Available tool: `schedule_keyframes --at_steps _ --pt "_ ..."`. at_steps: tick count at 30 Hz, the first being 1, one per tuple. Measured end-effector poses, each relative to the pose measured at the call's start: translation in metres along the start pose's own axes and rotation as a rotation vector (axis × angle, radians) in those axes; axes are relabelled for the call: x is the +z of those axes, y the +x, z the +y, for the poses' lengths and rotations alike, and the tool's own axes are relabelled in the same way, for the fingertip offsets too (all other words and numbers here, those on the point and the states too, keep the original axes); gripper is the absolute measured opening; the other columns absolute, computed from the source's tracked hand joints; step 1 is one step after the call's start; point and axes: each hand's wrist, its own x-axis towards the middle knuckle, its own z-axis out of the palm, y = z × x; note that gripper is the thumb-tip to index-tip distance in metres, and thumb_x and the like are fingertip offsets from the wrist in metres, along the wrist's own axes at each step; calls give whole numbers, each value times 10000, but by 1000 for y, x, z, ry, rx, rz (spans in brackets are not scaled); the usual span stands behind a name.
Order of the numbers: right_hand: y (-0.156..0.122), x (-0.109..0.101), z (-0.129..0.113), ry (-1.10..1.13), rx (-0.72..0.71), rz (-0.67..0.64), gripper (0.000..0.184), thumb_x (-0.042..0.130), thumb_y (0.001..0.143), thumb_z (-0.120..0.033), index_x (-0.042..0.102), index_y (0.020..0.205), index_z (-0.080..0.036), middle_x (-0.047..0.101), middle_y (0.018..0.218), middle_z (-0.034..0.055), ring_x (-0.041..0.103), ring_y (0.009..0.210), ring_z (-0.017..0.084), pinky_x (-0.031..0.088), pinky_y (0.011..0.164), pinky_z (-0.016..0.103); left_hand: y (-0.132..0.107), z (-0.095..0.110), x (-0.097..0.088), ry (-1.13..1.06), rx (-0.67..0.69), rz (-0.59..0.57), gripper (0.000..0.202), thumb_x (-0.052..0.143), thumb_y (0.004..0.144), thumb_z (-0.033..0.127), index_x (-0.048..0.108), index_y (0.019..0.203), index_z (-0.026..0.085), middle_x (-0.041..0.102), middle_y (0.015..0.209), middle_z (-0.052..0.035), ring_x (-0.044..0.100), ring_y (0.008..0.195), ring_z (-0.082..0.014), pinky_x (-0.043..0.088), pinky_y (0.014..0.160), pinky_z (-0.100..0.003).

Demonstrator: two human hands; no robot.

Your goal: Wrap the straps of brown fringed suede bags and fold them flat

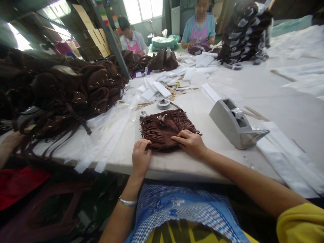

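Observation:
A small brown suede bag with fringe point(164, 130) lies flat on the white table point(192, 108) right in front of me. My left hand point(140, 158) is curled closed on the bag's near left corner. My right hand point(190, 141) rests on the bag's right side, fingers bent and pressing the fringe down. A metal clasp shows at the bag's top middle.
A grey tape dispenser point(234, 123) stands to the right of the bag. A roll of tape point(163, 103) lies just behind it. A heap of brown fringed bags point(73, 87) fills the left. White paper sheets point(154, 89) are scattered about. Two people sit at the far end.

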Motion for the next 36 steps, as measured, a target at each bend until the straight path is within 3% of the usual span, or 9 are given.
schedule_keyframes --at_steps 6,9,13,16,19,22,25,30,36 --pt "0 -1 -1 -31 8 -14 293 550 942 -189 666 1209 -225 640 925 60 552 846 180 476 717 276 4 -11 -6 38 142 -172 235 495 817 68 525 634 212 563 699 -5 535 763 -169 458 765 -288" --pt "1 -1 -1 -98 -47 3 274 529 957 -189 674 1188 -216 644 920 64 544 828 179 461 686 273 5 -14 -15 31 161 -239 246 483 787 51 497 600 210 506 643 6 516 680 -154 441 669 -261" --pt "4 3 -5 -192 -116 7 270 474 988 -180 673 1170 -186 647 906 68 530 812 175 464 717 279 12 4 -43 108 111 -370 186 533 743 61 607 814 215 614 805 -1 596 693 -151 486 638 -255" --pt "7 8 -9 -230 -146 -11 267 457 999 -189 660 1172 -170 644 901 75 526 808 177 466 716 292 15 33 -52 251 156 -157 355 593 818 172 611 1168 230 639 1202 -72 612 1091 -250 483 965 -396" --pt "10 7 -8 -235 -175 -35 248 465 999 -206 658 1150 -167 647 895 75 537 802 177 465 688 295 12 50 -27 188 363 -189 510 584 887 244 476 1382 186 549 1408 -113 512 1297 -278 377 1118 -462" --pt "8 -5 9 -182 -207 -39 222 490 988 -199 656 1136 -202 666 1001 65 565 922 181 481 833 337 9 42 12 210 488 -301 472 473 951 216 445 1416 137 574 1383 -142 533 1289 -287 460 1047 -471" --pt "-3 -22 36 -78 -35 48 278 547 935 -139 625 1186 -231 623 1213 72 531 1132 206 426 1013 399 12 24 31 215 478 -327 407 434 967 189 516 1363 152 597 1358 -121 561 1264 -266 494 1020 -444" --pt "-17 -28 55 197 417 118 579 674 780 -137 494 1329 -183 575 1230 108 580 1073 208 493 915 327 16 21 27 217 472 -318 385 462 955 188 557 1328 188 632 1316 -105 596 1221 -265 532 972 -423" --pt "-11 -22 44 222 535 82 316 610 718 -24 645 996 -171 615 988 42 600 854 153 481 807 257 14 25 24 199 436 -285 447 482 941 154 512 1382 216 633 1316 -97 624 1184 -247 551 949 -373"
